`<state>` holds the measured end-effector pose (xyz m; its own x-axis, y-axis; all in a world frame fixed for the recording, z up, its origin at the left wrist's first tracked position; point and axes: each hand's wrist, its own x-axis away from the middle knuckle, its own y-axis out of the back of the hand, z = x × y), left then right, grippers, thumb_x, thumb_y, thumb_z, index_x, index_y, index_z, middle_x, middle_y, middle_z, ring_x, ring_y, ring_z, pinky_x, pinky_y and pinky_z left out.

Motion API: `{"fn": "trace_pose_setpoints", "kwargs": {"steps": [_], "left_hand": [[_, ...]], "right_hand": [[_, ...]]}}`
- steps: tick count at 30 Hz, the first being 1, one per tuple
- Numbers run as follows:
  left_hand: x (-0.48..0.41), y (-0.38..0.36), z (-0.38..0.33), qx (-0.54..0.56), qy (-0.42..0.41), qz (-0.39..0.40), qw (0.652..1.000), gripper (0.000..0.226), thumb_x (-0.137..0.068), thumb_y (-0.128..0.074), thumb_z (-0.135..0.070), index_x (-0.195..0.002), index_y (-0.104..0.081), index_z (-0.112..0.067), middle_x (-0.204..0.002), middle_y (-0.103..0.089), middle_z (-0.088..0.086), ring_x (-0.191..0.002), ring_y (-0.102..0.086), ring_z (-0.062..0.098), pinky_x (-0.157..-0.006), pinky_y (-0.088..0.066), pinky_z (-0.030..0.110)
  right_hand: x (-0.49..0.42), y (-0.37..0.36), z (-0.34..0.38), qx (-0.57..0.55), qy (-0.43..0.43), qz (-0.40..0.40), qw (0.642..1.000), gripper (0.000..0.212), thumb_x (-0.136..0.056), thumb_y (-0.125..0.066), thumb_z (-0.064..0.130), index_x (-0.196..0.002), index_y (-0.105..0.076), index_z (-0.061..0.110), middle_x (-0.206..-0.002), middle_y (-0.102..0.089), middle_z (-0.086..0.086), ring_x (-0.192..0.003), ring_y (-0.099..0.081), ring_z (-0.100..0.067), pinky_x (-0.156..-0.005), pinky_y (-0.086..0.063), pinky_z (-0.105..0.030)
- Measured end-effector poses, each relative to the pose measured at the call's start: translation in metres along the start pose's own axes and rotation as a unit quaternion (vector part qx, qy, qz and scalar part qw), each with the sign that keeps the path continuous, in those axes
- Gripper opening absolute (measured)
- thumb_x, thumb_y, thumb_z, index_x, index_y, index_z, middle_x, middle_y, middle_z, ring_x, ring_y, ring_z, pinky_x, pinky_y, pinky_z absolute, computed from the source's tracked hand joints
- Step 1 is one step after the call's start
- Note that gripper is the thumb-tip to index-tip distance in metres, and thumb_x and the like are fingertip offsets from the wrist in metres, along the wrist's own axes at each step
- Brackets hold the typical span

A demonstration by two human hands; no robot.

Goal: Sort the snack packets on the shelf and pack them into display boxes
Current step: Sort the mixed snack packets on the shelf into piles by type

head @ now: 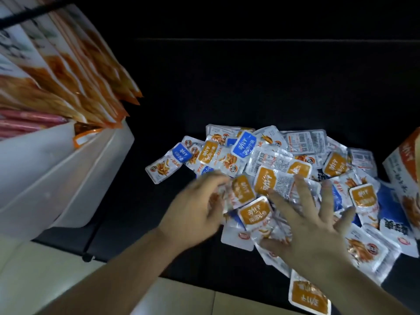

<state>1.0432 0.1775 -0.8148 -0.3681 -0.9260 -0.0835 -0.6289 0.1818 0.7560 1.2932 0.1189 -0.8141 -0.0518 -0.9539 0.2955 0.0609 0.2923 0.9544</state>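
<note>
We look down on a dark shelf (250, 87). At its left a white bin (56, 167) holds tall orange-printed bags (75, 64), too blurred for us to read. The snack packets (284, 160) lie in a loose heap on the shelf near its front edge. Their orange and blue labels read 劲仔, upside down to us, and a few show barcoded backs. A display box (404, 169) stands at the right, cut off by the frame edge. Our right hand (318, 228) lies flat on the heap, fingers spread wide and gripping nothing, and hides the packets beneath. Our left hand (193, 212) is at the heap's left side — motion-smeared, so we cannot tell its grip. One orange-labelled packet (309, 294) overhangs the shelf's front edge.
</note>
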Motion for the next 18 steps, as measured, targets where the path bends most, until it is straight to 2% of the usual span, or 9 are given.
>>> {"fn": "trace_pose_setpoints", "kwargs": {"steps": [1,3,4,6,8,10,12,15,18], "left_hand": [[-0.008,0.010,0.015,-0.081,0.010,-0.019,0.996,0.058,-0.095,-0.068,-0.034,-0.149,-0.045,-0.033,-0.156,-0.044,-0.004,-0.142,-0.044,0.014,-0.114,-0.047,0.047],[-0.024,0.026,0.043,-0.186,0.110,0.030,0.976,0.088,-0.090,-0.067,-0.058,-0.162,-0.019,-0.042,-0.173,-0.005,0.004,-0.159,-0.005,0.031,-0.127,-0.013,0.053],[-0.029,0.029,0.053,-0.198,0.165,0.073,0.964,0.099,-0.088,-0.063,-0.069,-0.163,-0.004,-0.044,-0.173,0.012,0.006,-0.159,0.010,0.035,-0.127,-0.004,0.055],[-0.029,0.023,0.065,-0.205,0.214,0.128,0.946,0.099,-0.089,-0.047,-0.081,-0.162,0.008,-0.044,-0.171,0.022,0.008,-0.157,0.018,0.037,-0.127,0.003,0.055],[-0.016,0.004,0.064,-0.230,0.196,0.097,0.948,0.088,-0.090,-0.027,-0.081,-0.164,0.001,-0.042,-0.173,0.012,0.010,-0.158,0.007,0.039,-0.128,-0.006,0.055],[0.001,-0.016,0.048,-0.244,0.173,0.044,0.953,0.074,-0.094,-0.020,-0.069,-0.163,-0.014,-0.040,-0.172,-0.010,0.012,-0.156,-0.016,0.037,-0.121,-0.028,0.055],[0.014,-0.031,0.035,-0.228,0.147,-0.006,0.962,0.059,-0.099,-0.028,-0.056,-0.155,-0.031,-0.038,-0.166,-0.033,0.008,-0.146,-0.037,0.032,-0.107,-0.040,0.050],[0.028,-0.038,0.022,-0.217,0.101,-0.028,0.971,0.052,-0.101,-0.031,-0.049,-0.151,-0.037,-0.038,-0.159,-0.046,0.003,-0.137,-0.050,0.029,-0.102,-0.046,0.047],[0.046,-0.037,0.025,-0.221,0.053,0.005,0.974,0.054,-0.105,-0.031,-0.056,-0.156,-0.035,-0.037,-0.163,-0.041,0.007,-0.144,-0.044,0.028,-0.111,-0.044,0.049]], "right_hand": [[0.000,-0.001,-0.001,0.008,-0.004,-0.023,1.000,0.105,-0.062,-0.045,0.101,-0.155,-0.019,0.060,-0.171,0.023,-0.002,-0.152,0.026,-0.045,-0.111,-0.008,-0.084],[-0.001,-0.004,-0.003,0.025,0.023,-0.067,0.997,0.107,-0.061,-0.053,0.099,-0.153,-0.044,0.044,-0.173,-0.003,-0.011,-0.156,0.005,-0.048,-0.109,-0.014,-0.085],[-0.002,-0.003,-0.001,0.040,0.039,-0.086,0.995,0.106,-0.062,-0.062,0.093,-0.151,-0.049,0.038,-0.172,-0.008,-0.013,-0.156,0.000,-0.049,-0.109,-0.016,-0.084],[-0.005,-0.004,0.005,0.049,0.070,-0.111,0.990,0.114,-0.053,-0.086,0.074,-0.151,-0.048,0.031,-0.172,-0.011,-0.016,-0.155,-0.005,-0.050,-0.109,-0.020,-0.083],[-0.007,-0.001,0.020,0.048,0.100,-0.084,0.990,0.130,-0.049,-0.097,0.051,-0.159,-0.030,0.038,-0.172,-0.006,-0.015,-0.154,-0.002,-0.052,-0.111,-0.021,-0.081],[-0.011,0.004,0.035,0.060,0.124,-0.019,0.990,0.132,-0.067,-0.085,0.036,-0.159,0.009,0.052,-0.170,0.022,-0.007,-0.152,0.022,-0.050,-0.115,-0.012,-0.079],[-0.017,0.008,0.043,0.057,0.120,0.053,0.990,0.122,-0.078,-0.067,0.032,-0.150,0.029,0.053,-0.158,0.047,0.004,-0.141,0.046,-0.044,-0.117,0.004,-0.076],[-0.021,0.016,0.049,0.063,0.102,0.081,0.989,0.112,-0.079,-0.060,0.039,-0.153,0.023,0.052,-0.159,0.046,0.007,-0.140,0.049,-0.042,-0.116,0.010,-0.075],[-0.020,0.005,0.047,0.069,0.116,0.040,0.990,0.096,-0.080,-0.048,0.064,-0.155,0.010,0.057,-0.168,0.029,0.005,-0.148,0.036,-0.044,-0.116,0.000,-0.075]]}}
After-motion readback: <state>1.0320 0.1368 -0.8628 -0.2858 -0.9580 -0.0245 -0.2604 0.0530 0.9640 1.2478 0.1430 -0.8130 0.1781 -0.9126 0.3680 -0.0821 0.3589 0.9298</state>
